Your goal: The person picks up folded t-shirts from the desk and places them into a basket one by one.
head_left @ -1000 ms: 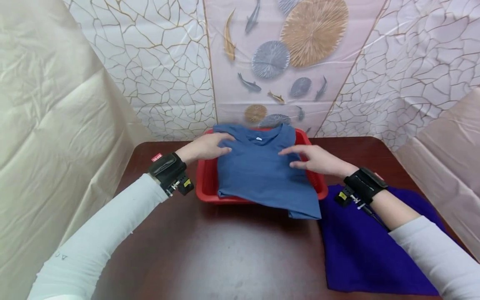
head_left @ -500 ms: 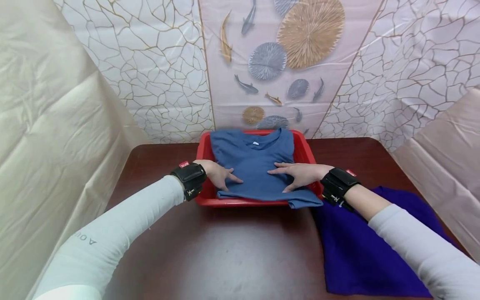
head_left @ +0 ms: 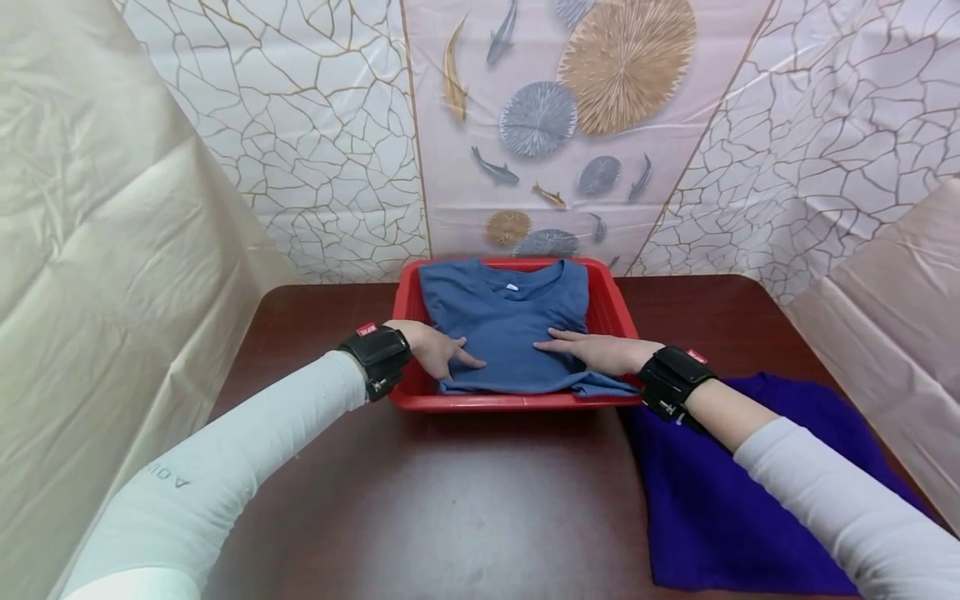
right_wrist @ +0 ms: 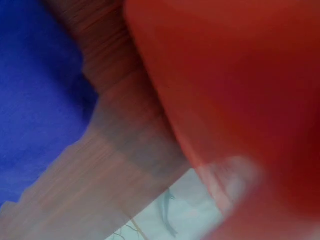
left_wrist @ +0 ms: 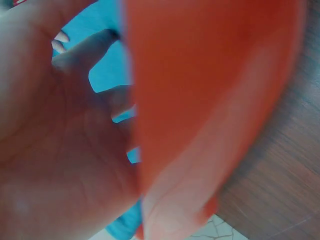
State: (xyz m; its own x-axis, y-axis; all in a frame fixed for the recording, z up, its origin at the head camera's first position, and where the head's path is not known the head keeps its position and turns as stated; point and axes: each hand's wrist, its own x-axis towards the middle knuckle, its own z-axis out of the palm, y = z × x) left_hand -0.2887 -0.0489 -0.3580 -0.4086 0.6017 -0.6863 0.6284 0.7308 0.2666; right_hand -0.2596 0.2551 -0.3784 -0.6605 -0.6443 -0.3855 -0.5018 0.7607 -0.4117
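Observation:
A blue-grey T-shirt [head_left: 510, 333] lies folded in a red plastic basket [head_left: 517, 403], its neckline and white label toward the back. My left hand [head_left: 433, 348] reaches over the basket's left side and rests on the shirt with fingers spread. On the shirt's right side lies my right hand [head_left: 592, 350], fingers straight and touching the cloth. In the left wrist view the palm [left_wrist: 65, 130] shows beside the basket wall [left_wrist: 200, 100], which hides some fingertips. The right wrist view is mostly filled by the basket [right_wrist: 240, 75], with that hand out of sight.
A dark purple-blue cloth [head_left: 735, 500] lies flat on the brown table [head_left: 450, 500], right of the basket. Behind the table hangs a patterned sheet [head_left: 322, 150], and plain beige cloth [head_left: 112, 250] drapes down the left side.
Both hands came down and nearer onto the shirt. The shirt's front edge and right corner, hanging over the basket's front rim before, are now tucked inside.

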